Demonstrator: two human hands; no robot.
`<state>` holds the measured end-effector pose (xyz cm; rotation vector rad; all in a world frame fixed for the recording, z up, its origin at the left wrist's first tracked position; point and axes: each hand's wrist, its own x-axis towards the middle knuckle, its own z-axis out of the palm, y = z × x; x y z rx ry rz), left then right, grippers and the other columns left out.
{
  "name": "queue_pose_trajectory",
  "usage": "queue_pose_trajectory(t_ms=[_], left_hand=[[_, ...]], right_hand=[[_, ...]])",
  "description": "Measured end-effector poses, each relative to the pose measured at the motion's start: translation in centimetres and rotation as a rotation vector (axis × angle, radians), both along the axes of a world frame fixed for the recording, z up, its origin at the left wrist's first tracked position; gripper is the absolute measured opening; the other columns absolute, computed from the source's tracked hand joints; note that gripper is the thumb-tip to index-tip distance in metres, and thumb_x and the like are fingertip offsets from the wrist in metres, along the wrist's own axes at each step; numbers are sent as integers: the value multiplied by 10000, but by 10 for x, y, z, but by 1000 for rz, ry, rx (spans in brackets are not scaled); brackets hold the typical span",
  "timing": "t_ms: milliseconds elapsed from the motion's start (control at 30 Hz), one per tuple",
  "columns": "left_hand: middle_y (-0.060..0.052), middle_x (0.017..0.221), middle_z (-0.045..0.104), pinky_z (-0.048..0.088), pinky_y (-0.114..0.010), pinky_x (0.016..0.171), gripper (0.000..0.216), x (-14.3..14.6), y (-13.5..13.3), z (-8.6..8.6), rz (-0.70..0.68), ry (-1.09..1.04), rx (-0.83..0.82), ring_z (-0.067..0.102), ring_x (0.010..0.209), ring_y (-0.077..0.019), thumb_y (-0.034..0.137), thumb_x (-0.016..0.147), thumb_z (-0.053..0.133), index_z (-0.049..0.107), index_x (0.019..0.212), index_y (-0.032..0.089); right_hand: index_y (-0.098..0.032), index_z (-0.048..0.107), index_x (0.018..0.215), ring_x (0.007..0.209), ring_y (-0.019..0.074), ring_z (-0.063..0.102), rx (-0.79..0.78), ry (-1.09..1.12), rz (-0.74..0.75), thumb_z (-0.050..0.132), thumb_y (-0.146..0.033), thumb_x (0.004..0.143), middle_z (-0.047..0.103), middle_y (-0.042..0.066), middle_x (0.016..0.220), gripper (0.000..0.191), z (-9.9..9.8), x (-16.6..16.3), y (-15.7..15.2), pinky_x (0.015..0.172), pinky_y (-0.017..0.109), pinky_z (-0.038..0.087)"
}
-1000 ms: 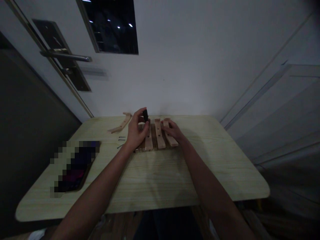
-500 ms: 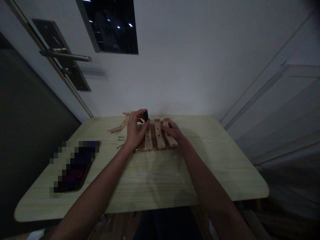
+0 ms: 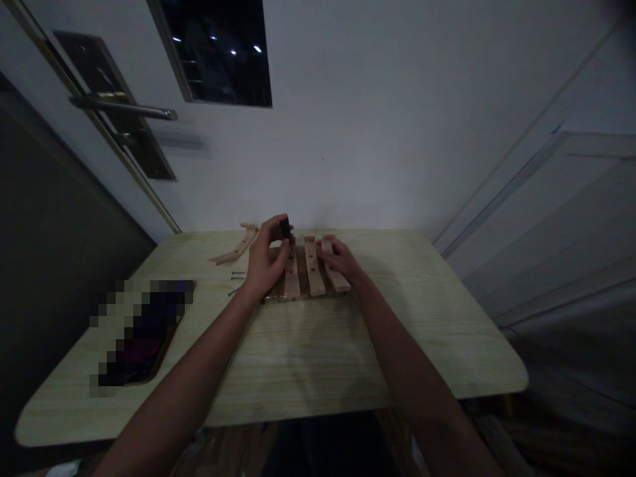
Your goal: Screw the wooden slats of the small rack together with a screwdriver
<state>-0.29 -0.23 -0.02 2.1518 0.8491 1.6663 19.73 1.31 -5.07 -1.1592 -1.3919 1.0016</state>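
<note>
My left hand (image 3: 267,260) is closed around a short, dark cylindrical tool handle (image 3: 285,228), held upright over the top part of a wooden hook piece (image 3: 291,281). Its lower end is hidden, so its exact kind cannot be made out. That wooden piece lies across a brown board (image 3: 305,278), beside a middle hook piece (image 3: 314,271) with two dark holes. At the board's right end, my right hand (image 3: 342,260) curls its fingers over a third hook piece (image 3: 336,278), pressing it against the board.
Left of the board lie a loose wooden hook piece (image 3: 237,251) and several screws (image 3: 238,278). A phone (image 3: 149,338), partly pixelated, rests near the left edge of the pale wooden table (image 3: 318,371). A white door with a lever handle (image 3: 126,107) stands behind.
The dark handle has turned or tilted slightly in my left fingers. My right hand keeps its place on the right hook piece. The whole view has shifted a little.
</note>
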Motion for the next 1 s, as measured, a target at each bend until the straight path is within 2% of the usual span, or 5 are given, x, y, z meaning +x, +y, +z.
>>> queue_pose_trajectory(t_ms=[233, 367, 733, 867, 1000], left_hand=[[-35, 1023, 557, 539, -294, 744, 438, 0, 3, 1, 131, 36, 105, 563, 874, -146, 268, 811, 671, 531, 1225, 254], [-28, 1010, 556, 536, -305, 757, 438, 0, 5, -2, 119, 11, 81, 564, 831, -135, 257, 824, 656, 521, 1241, 258], [-90, 1186, 596, 534, -366, 851, 406, 0, 0, 0, 3, 30, 6, 621, 972, -182, 246, 909, 503, 447, 1311, 236], [-68, 1163, 581, 541, -323, 795, 429, 1, 1, 1, 61, 28, 68, 585, 1015, -182, 267, 855, 617, 492, 1265, 248], [-41, 1063, 568, 530, -262, 708, 418, 0, 5, 1, 129, 15, 147, 563, 918, -150, 270, 806, 687, 545, 1198, 243]], right_hand=[[-210, 607, 923, 774, 187, 624, -5, 25, 29, 704, -442, 661, 670, 37, 854, 363, 1, -1, -1, 721, 347, 523], [-192, 602, 907, 828, 202, 629, 20, -3, 20, 692, -448, 672, 665, 54, 878, 358, 2, -1, -1, 759, 365, 520], [-192, 603, 960, 804, 190, 631, -15, -61, 13, 682, -419, 689, 673, 52, 900, 362, 8, 1, -5, 699, 335, 535], [-195, 602, 967, 860, 223, 639, 15, -37, 35, 672, -482, 692, 671, 70, 921, 404, 4, 1, -3, 737, 377, 538], [-193, 607, 948, 907, 241, 633, 56, -27, 44, 676, -488, 683, 670, 81, 919, 402, 3, 1, -2, 769, 392, 535]])
